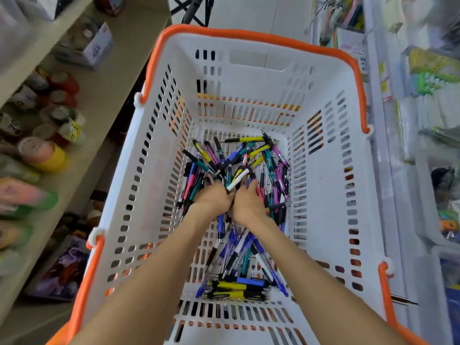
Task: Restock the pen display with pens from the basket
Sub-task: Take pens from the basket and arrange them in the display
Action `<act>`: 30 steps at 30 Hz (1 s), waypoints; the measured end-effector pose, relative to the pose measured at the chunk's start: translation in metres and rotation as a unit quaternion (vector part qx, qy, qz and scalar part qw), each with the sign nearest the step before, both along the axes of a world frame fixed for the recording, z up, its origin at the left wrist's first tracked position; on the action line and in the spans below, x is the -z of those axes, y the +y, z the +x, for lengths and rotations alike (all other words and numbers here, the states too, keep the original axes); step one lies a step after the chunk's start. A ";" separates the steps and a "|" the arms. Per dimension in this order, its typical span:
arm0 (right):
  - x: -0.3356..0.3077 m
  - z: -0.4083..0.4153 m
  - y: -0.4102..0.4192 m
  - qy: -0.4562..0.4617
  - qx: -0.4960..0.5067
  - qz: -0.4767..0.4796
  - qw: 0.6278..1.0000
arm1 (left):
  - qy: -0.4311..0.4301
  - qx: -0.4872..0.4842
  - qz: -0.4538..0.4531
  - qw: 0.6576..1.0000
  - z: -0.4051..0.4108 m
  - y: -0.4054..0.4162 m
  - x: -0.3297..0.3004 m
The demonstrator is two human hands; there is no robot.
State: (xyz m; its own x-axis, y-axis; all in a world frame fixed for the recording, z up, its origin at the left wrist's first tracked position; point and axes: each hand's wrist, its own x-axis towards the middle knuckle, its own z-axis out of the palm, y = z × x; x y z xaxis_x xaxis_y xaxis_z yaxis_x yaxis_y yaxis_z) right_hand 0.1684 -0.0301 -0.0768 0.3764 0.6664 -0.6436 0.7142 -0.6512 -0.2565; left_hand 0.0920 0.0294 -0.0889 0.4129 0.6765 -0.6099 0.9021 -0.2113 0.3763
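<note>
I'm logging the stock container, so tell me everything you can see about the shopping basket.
The basket looks like white plastic with slotted walls and floor, a cut-out grip in its far wall, and orange handles folded down along the rim. It sits upright between shelves. Loose pens in many colours cover its floor, and the left hand and right hand reach into them.
</note>
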 end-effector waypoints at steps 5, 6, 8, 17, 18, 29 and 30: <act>-0.010 0.009 -0.014 0.181 0.072 0.060 0.979 | -0.133 -0.117 -0.192 0.965 -0.009 -0.010 -0.010; -0.017 0.010 -0.019 0.216 0.094 0.071 0.969 | -0.145 -0.142 -0.231 0.952 -0.012 -0.012 -0.017; -0.032 0.010 -0.028 0.252 0.118 0.097 0.956 | -0.164 -0.185 -0.273 0.930 -0.018 -0.016 -0.028; -0.093 0.015 -0.053 0.230 0.059 0.168 0.957 | -0.296 -0.335 -0.354 0.822 -0.036 -0.038 -0.075; -0.098 0.017 -0.054 0.245 0.047 0.156 0.956 | -0.312 -0.348 -0.361 0.807 -0.040 -0.037 -0.080; -0.110 0.035 -0.036 0.402 0.260 0.233 0.847 | -0.309 -0.228 -0.531 0.755 -0.050 -0.030 -0.120; -0.108 0.034 -0.036 0.426 0.268 0.231 0.833 | -0.286 -0.204 -0.547 0.760 -0.051 -0.032 -0.121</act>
